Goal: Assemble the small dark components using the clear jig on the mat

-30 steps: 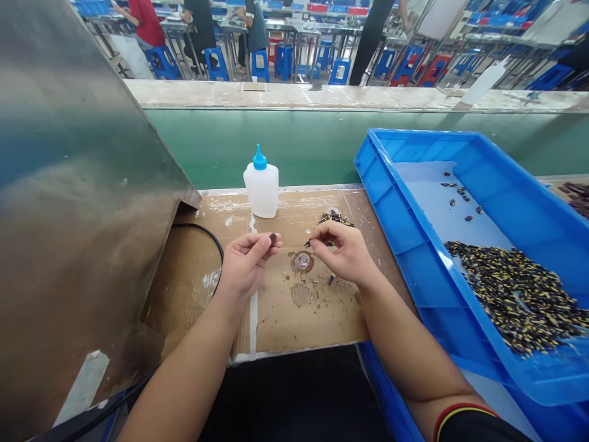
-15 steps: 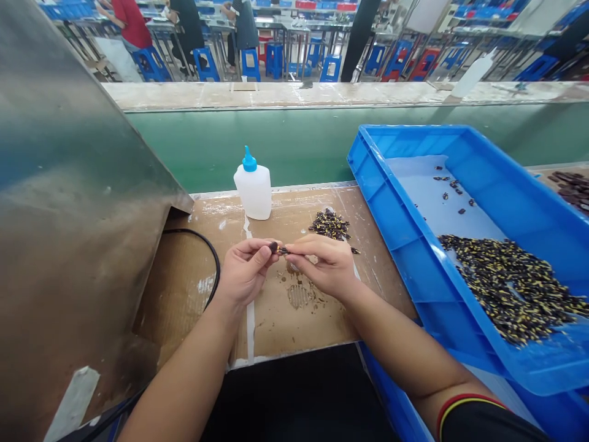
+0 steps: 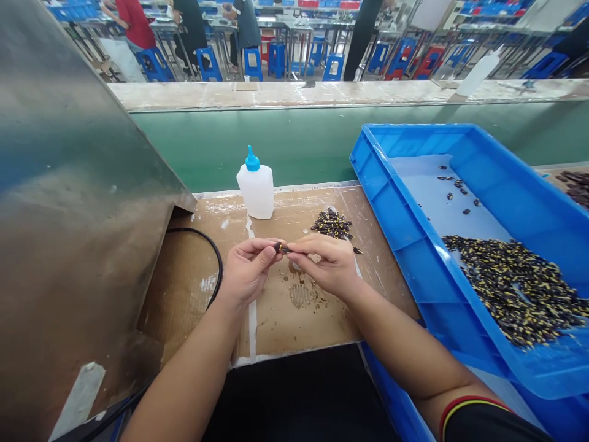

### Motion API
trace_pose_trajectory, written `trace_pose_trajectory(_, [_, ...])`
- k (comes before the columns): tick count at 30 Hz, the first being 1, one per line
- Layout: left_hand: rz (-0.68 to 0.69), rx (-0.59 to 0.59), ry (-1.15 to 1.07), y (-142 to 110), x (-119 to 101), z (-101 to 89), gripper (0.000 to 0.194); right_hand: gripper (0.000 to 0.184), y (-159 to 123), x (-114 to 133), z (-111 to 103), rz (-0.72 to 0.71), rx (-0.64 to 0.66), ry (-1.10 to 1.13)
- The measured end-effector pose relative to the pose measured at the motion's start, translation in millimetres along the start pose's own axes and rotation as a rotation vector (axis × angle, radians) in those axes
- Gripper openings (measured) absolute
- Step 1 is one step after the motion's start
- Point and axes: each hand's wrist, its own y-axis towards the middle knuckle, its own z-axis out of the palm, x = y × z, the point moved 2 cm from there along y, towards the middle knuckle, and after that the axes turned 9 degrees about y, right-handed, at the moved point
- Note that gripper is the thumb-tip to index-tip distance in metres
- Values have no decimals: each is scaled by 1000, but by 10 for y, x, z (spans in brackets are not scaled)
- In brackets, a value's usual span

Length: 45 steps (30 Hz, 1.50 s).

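Observation:
Between my hands is a small black-and-yellow part, too small to name its kind. My left hand pinches its dark left end between thumb and forefinger. At its other end, my right hand pinches with thumb and fingertips, hiding some of it. Both hands are held over the cardboard-covered worktop. Just beyond my right hand lies a small pile of similar black-and-yellow parts. Below my fingers, several thin metal pins lie in a row on the cardboard.
A white squeeze bottle with a blue nozzle stands behind my left hand. On the right, a large blue crate holds a heap of black-and-yellow parts. A metal housing and a black cable border the left side.
Both hands keep their pinch on the small part with barely any movement. The whole view has shifted slightly, so everything appears a little farther right.

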Motion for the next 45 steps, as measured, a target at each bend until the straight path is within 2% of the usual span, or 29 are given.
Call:
trace_pose_trajectory(6, [39,7,28,5,19,-27,32,11,5,-6,-8,-8,1,-21])
trace_pose_trajectory(13, [139,-22,185,2,83,-110,21,11,1,-37,-21,-82,28,-50])
trace_pose_trajectory(18, [178,-30,241,12,104,-144,19,12,7,-52,-35,-81,54,-55])
trace_pose_trajectory(24, [184,-10,246,33,111,-149,18,12,6,-62,-33,-51,51,-11])
trace_pose_trajectory(31, [149,-21,181,13,81,-88,24,14,-8,-35,4,-7,-10,41])
trace_pose_trajectory(38, [171,-25,202,7,86,-100,22,11,-19,-13,16,12,-29,-2])
trace_pose_trajectory(45, [194,-78,242,2,161,-115,22,7,-9,30,57,-38,-30,-103])
